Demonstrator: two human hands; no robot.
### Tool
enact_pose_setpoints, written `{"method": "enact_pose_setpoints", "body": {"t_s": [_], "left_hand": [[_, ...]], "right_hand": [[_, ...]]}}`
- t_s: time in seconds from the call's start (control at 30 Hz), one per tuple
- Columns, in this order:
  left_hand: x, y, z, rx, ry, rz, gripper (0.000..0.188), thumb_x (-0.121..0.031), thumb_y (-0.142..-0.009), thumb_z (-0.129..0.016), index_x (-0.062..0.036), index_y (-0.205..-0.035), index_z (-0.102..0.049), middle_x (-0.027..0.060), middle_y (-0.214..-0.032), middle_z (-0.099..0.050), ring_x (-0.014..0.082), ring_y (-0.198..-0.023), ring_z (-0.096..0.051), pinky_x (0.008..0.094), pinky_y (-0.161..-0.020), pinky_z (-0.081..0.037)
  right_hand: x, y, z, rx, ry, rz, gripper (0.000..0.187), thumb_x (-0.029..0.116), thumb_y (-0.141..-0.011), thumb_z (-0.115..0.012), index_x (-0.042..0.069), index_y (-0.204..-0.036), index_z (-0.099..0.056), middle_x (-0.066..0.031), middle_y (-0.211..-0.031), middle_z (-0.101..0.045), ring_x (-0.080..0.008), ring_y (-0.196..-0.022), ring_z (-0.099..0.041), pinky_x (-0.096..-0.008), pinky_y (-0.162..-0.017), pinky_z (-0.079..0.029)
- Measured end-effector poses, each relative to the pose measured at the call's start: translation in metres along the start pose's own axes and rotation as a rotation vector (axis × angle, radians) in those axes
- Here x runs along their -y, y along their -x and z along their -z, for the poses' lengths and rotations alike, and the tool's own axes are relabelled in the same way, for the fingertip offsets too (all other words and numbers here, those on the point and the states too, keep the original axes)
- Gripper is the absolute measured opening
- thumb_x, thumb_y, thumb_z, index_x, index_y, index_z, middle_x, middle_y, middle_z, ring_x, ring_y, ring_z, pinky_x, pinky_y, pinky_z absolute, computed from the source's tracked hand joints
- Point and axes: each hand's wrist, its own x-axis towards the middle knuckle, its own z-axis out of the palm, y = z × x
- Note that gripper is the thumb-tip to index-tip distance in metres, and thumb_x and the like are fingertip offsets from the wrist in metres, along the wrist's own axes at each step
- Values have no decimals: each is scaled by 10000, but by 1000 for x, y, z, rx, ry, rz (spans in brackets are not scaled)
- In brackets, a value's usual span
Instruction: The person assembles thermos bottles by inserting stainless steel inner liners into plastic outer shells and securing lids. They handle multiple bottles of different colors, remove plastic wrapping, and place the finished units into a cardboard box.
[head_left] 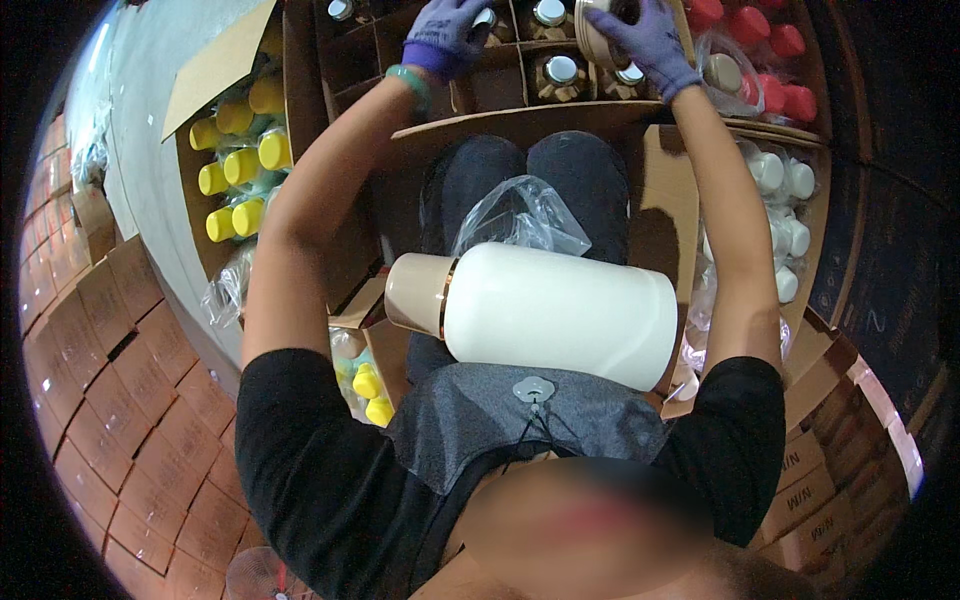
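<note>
My left hand, in a purple glove, is over a divided cardboard box at the top of the view. Its fingers are partly cut off by the upper edge; they look extended, beside a silver-capped bottle. A beige ring that looks like a roll of tape is gripped by my right hand, also gloved, with the thumb at its inner rim. Under it stands another silver-capped bottle in a compartment. Across my lap lies a large white flask with a beige cap.
A clear plastic bag rests on my knees. Boxes of yellow-capped bottles stand to the left; white-capped and red-capped bottles are at the right. Stacked cardboard cartons fill the left side.
</note>
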Motion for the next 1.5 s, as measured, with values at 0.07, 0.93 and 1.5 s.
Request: {"method": "enact_pose_setpoints", "body": {"t_s": [0.07, 0.93, 1.5], "left_hand": [[29, -2, -37, 163, -121, 249, 531, -339, -845, -625, -101, -1307, -517, 213, -1315, -520, 406, -1135, -547, 476, -945, -467], [-71, 158, 187, -198, 952, 843, 170, -244, -965, -509, -154, -1075, -602, 17, -786, -600, 118, -589, -556, 221, -432, -413], [-192, 294, 194, 246, 516, 104, 938, -168, -607, -877, 8, -1401, -410, 199, -1384, -458, 351, -1304, -434, 418, -1072, -376]], "right_hand": [[5, -11, -5, 120, 501, -112, 1155, 679, -623, -720, 77, -1495, -260, -311, -1424, -352, -432, -1336, -363, -472, -1092, -329], [81, 136, 43, 137, -478, 643, 1053, 251, -614, -918, 111, -1474, -326, -153, -1483, -368, -306, -1364, -385, -433, -1112, -336], [-6, 301, 173, -68, -1494, -268, 702, 499, -833, -592, 90, -1387, -460, -154, -1432, -446, -394, -1290, -446, -581, -1051, -371]]}}
